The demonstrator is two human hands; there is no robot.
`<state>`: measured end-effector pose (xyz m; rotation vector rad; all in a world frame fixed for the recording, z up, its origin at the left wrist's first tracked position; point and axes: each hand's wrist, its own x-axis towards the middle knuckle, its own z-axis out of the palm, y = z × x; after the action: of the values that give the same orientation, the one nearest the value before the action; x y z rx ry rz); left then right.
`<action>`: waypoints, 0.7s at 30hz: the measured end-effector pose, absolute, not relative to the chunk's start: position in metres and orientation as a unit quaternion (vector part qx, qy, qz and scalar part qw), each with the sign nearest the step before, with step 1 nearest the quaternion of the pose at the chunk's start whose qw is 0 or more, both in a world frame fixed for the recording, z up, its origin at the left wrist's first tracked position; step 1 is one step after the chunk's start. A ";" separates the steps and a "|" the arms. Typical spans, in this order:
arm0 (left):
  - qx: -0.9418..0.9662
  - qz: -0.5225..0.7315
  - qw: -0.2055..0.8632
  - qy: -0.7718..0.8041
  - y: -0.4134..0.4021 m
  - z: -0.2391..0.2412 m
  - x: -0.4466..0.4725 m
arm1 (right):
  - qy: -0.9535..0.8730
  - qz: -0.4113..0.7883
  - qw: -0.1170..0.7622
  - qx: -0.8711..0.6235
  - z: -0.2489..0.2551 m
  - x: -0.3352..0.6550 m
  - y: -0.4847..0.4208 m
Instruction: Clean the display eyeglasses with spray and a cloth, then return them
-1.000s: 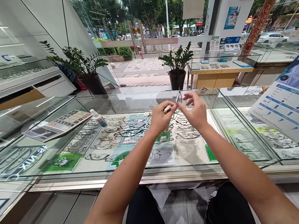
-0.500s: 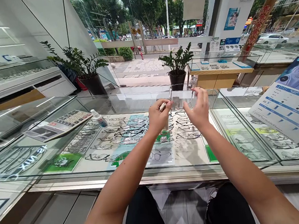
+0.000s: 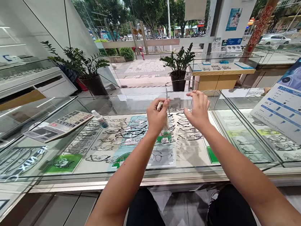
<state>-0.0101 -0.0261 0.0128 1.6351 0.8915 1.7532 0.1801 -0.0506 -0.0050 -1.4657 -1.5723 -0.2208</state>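
A calculator (image 3: 59, 126) and spray bottle (image 3: 100, 118) are resting on the glass counter (image 3: 122, 105). The left hand (image 3: 157, 117) is gripping a pale object (image 3: 160, 106) and pinching a thin pair of glasses (image 3: 167, 93) above the counter. The right hand (image 3: 199, 109) is curving nearby, fingers parted; whether it is touching the frame is hard to tell.

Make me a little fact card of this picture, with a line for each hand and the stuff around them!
Left hand: the left hand holds a thin glasses frame and a small pale object
Right hand: the right hand is open, thumb and fingers apart, near the frame; touching is hard to tell
On the glass: a calculator and a small white bottle
Under the glass: rows of other glasses
Beyond the counter: two potted plants
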 end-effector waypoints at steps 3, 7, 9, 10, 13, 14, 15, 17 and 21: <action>0.636 0.630 0.296 0.334 -0.028 0.013 -0.010 | -0.663 -0.071 0.491 -0.561 -0.002 0.179 -0.053; 0.675 0.606 0.286 0.307 -0.029 0.014 -0.009 | -0.721 -0.030 0.499 -0.480 -0.001 0.173 -0.057; 0.688 0.606 0.270 0.295 -0.028 0.014 -0.009 | -0.737 -0.019 0.495 -0.459 -0.002 0.170 -0.057; 0.691 0.605 0.265 0.292 -0.027 0.014 -0.009 | -0.742 -0.016 0.496 -0.452 -0.003 0.169 -0.056; 0.694 0.602 0.271 0.286 -0.025 0.015 -0.010 | -0.750 -0.004 0.504 -0.428 -0.007 0.168 -0.053; 0.694 0.600 0.279 0.284 -0.025 0.015 -0.010 | -0.752 0.002 0.508 -0.420 -0.008 0.168 -0.052; 0.693 0.597 0.288 0.283 -0.024 0.015 -0.010 | -0.755 0.008 0.510 -0.412 -0.008 0.168 -0.051; 0.692 0.591 0.304 0.282 -0.025 0.016 -0.010 | -0.760 0.017 0.512 -0.400 -0.009 0.169 -0.050; 0.688 0.582 0.324 0.287 -0.028 0.018 -0.010 | -0.762 0.016 0.516 -0.390 -0.007 0.169 -0.051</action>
<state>-0.0100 -0.0284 0.0176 1.8053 0.7539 1.5260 0.1686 -0.0511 -0.0075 -0.9370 -1.8298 0.0383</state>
